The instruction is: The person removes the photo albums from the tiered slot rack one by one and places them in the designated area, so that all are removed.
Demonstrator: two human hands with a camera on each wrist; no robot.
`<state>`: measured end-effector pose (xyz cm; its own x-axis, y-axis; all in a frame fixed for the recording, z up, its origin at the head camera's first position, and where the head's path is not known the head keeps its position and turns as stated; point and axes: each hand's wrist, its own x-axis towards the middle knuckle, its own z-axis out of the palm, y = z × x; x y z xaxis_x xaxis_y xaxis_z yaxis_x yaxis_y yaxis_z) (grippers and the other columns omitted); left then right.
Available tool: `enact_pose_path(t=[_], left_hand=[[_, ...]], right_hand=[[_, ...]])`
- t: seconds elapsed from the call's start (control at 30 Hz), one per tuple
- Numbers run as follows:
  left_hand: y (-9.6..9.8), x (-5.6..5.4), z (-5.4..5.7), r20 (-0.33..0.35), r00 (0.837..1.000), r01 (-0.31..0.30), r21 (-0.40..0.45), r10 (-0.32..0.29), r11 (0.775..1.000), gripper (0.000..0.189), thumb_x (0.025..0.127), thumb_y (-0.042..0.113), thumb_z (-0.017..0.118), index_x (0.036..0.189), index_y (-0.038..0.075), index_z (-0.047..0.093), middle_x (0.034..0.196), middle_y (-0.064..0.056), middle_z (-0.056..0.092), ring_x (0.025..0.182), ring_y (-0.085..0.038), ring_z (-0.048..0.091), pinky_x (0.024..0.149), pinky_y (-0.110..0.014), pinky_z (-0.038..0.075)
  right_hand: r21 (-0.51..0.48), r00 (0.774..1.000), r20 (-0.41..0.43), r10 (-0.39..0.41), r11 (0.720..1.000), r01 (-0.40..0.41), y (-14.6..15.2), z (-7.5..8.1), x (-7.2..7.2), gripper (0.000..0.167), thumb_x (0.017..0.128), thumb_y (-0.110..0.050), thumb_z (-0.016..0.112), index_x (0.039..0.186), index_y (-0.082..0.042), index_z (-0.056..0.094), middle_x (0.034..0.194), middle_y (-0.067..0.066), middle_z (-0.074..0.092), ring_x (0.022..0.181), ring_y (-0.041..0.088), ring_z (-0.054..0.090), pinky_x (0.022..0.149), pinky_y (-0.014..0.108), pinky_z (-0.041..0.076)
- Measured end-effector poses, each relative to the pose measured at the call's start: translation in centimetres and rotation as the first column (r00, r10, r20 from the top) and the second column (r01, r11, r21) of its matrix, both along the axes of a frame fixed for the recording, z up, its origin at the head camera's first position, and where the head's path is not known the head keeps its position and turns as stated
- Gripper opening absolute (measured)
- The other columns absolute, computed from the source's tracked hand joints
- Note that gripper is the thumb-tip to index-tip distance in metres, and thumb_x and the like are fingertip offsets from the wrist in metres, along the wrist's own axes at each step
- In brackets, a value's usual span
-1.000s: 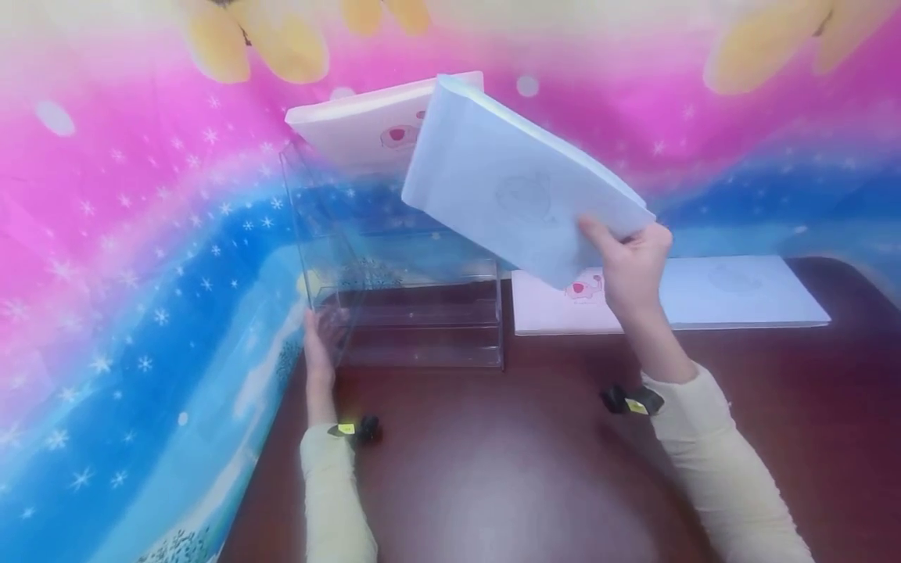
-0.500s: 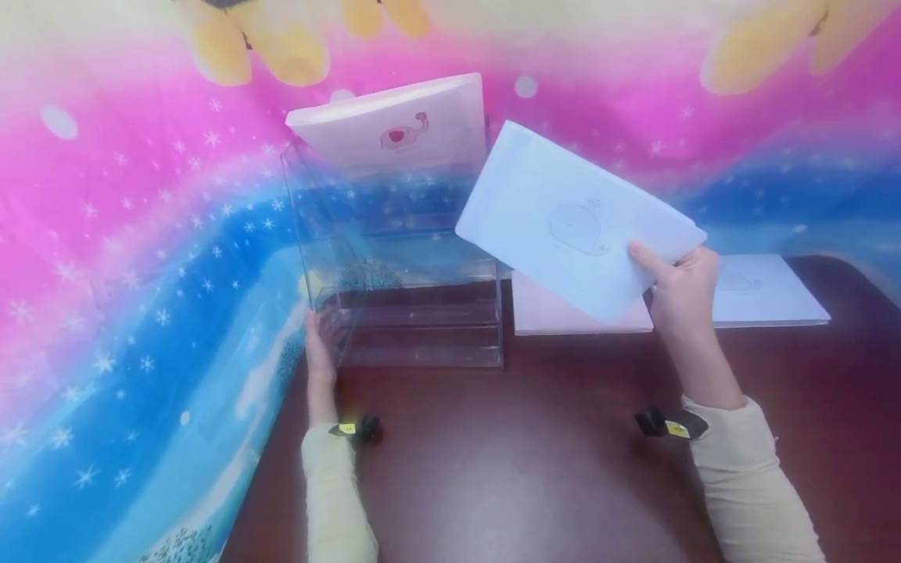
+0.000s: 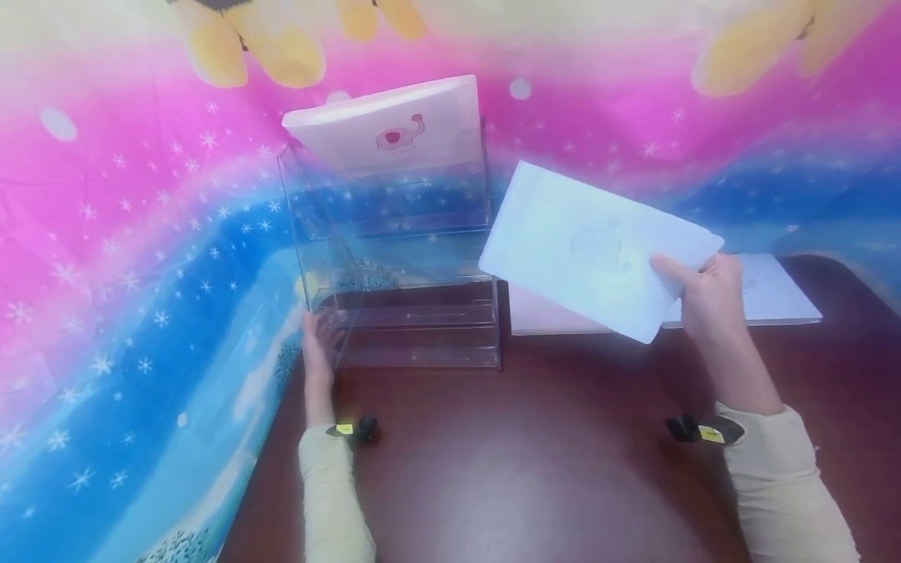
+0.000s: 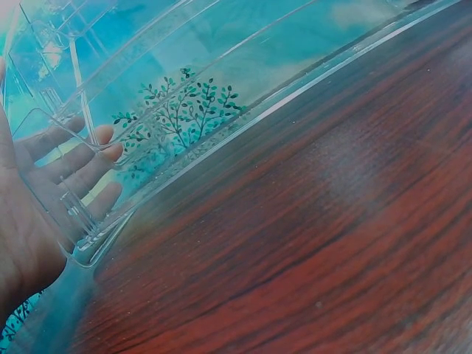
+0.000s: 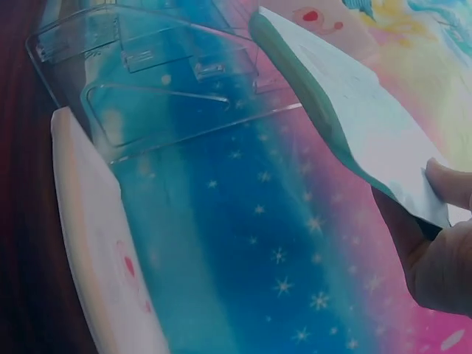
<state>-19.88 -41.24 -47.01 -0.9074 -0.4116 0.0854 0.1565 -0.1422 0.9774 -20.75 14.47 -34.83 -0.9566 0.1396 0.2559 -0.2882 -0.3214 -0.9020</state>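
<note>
So, clock directions here go by the head view. The right hand (image 3: 714, 293) is pinching a pale blue notebook (image 3: 598, 242) at its 4 o'clock end, thumb across the cover and fingers underneath. The notebook is up in the air at 3 o'clock from the clear rack (image 3: 415, 315), with its far end aimed at about 10 o'clock (there's a faint line drawing on the cover, too washed out to read well).

The left hand (image 3: 320, 344) is on the rack's side at around 8 o'clock, fingers loosely extended and resting against the clear plastic rather than gripping a notebook. You can see them right through it in the left wrist view.

At the rack's 12 o'clock, a pink elephant notebook (image 3: 394, 133) leans back in the top tier, while the lower tiers are see-through. Over at 4 o'clock from the rack, a second pink notebook (image 3: 538, 317) lies flat on the dark wood table (image 3: 493, 453), partly covered from the head camera by the held one. A flat blue notebook (image 3: 781, 293) lies at that one's 3 o'clock.
</note>
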Motion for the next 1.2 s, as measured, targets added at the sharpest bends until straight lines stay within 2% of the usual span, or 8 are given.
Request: enact_pose_path(t=[0.27, 0.47, 0.63, 0.73, 0.9, 1.0, 1.1, 1.2], left_hand=[[-0.1, 0.0, 0.3, -0.004, 1.000, 0.021, 0.001, -0.021, 1.000, 0.077, 0.110, 0.059, 0.018, 0.151, -0.003, 0.041, 0.149, -0.030, 0.046, 0.141, -0.040, 0.043, 0.122, -0.046, 0.029], [-0.2, 0.0, 0.2, -0.002, 1.000, 0.005, -0.014, -0.005, 1.000, 0.080, 0.109, 0.063, 0.019, 0.150, -0.002, 0.043, 0.148, -0.029, 0.048, 0.140, -0.039, 0.045, 0.121, -0.047, 0.030], [0.0, 0.2, 0.3, 0.009, 1.000, 0.013, -0.005, -0.013, 1.000, 0.076, 0.110, 0.059, 0.017, 0.152, -0.001, 0.040, 0.150, -0.029, 0.046, 0.142, -0.039, 0.043, 0.122, -0.048, 0.028], [0.1, 0.3, 0.4, 0.018, 1.000, 0.015, -0.005, -0.015, 1.000, 0.076, 0.110, 0.059, 0.016, 0.152, -0.001, 0.039, 0.150, -0.028, 0.046, 0.142, -0.038, 0.043, 0.122, -0.048, 0.028], [0.0, 0.3, 0.5, 0.029, 0.999, 0.016, 0.000, -0.016, 1.000, 0.078, 0.109, 0.062, 0.017, 0.152, 0.000, 0.040, 0.150, -0.026, 0.047, 0.141, -0.037, 0.044, 0.121, -0.048, 0.029], [0.1, 0.2, 0.5, 0.030, 1.000, 0.008, 0.009, -0.008, 1.000, 0.078, 0.108, 0.064, 0.018, 0.150, 0.002, 0.043, 0.149, -0.025, 0.049, 0.139, -0.036, 0.046, 0.120, -0.046, 0.031], [0.2, 0.2, 0.5, 0.028, 1.000, 0.002, 0.021, -0.003, 1.000, 0.079, 0.108, 0.065, 0.020, 0.151, 0.003, 0.042, 0.149, -0.025, 0.049, 0.139, -0.036, 0.046, 0.119, -0.045, 0.032], [0.3, 0.2, 0.4, 0.028, 1.000, 0.004, 0.020, -0.004, 1.000, 0.080, 0.108, 0.065, 0.020, 0.153, 0.002, 0.040, 0.150, -0.026, 0.047, 0.140, -0.037, 0.045, 0.120, -0.045, 0.031]], right_hand=[[0.229, 0.984, 0.159, 0.079, 0.967, -0.115, 2.4, -0.8, 0.0, 0.025, 0.095, -0.009, 0.076, 0.112, -0.028, 0.074, 0.100, -0.014, 0.075, 0.084, 0.005, 0.073, 0.066, 0.023, 0.060], [0.372, 0.953, 0.273, 0.128, 0.900, -0.227, 3.8, -1.1, -0.6, 0.022, 0.098, -0.016, 0.073, 0.102, -0.037, 0.076, 0.090, -0.013, 0.075, 0.074, 0.008, 0.072, 0.060, 0.027, 0.059], [0.493, 0.946, 0.301, 0.124, 0.829, -0.265, 4.5, -1.9, -1.0, 0.023, 0.099, -0.017, 0.073, 0.091, -0.038, 0.077, 0.074, -0.009, 0.070, 0.057, 0.010, 0.061, 0.049, 0.026, 0.050], [0.509, 0.940, 0.306, 0.153, 0.808, -0.297, 4.8, -2.8, -1.2, 0.026, 0.100, -0.014, 0.072, 0.092, -0.038, 0.076, 0.078, -0.010, 0.073, 0.061, 0.010, 0.065, 0.053, 0.026, 0.053], [0.445, 0.908, 0.344, 0.240, 0.809, -0.383, 5.0, -4.2, -1.6, 0.032, 0.101, -0.008, 0.069, 0.094, -0.038, 0.076, 0.088, -0.008, 0.077, 0.074, 0.013, 0.075, 0.062, 0.031, 0.061], [0.452, 0.894, 0.376, 0.244, 0.794, -0.407, 5.2, -4.8, -1.6, 0.026, 0.101, -0.010, 0.069, 0.095, -0.035, 0.076, 0.087, -0.005, 0.077, 0.074, 0.016, 0.075, 0.063, 0.033, 0.061], [0.502, 0.884, 0.415, 0.216, 0.756, -0.420, 5.3, -5.3, -1.7, 0.008, 0.101, -0.016, 0.070, 0.103, -0.022, 0.075, 0.085, -0.001, 0.077, 0.073, 0.018, 0.074, 0.063, 0.033, 0.061], [0.533, 0.867, 0.456, 0.200, 0.719, -0.446, 5.2, -5.9, -1.6, 0.024, 0.101, -0.020, 0.071, 0.117, -0.002, 0.070, 0.084, 0.003, 0.076, 0.072, 0.020, 0.074, 0.065, 0.033, 0.060]])
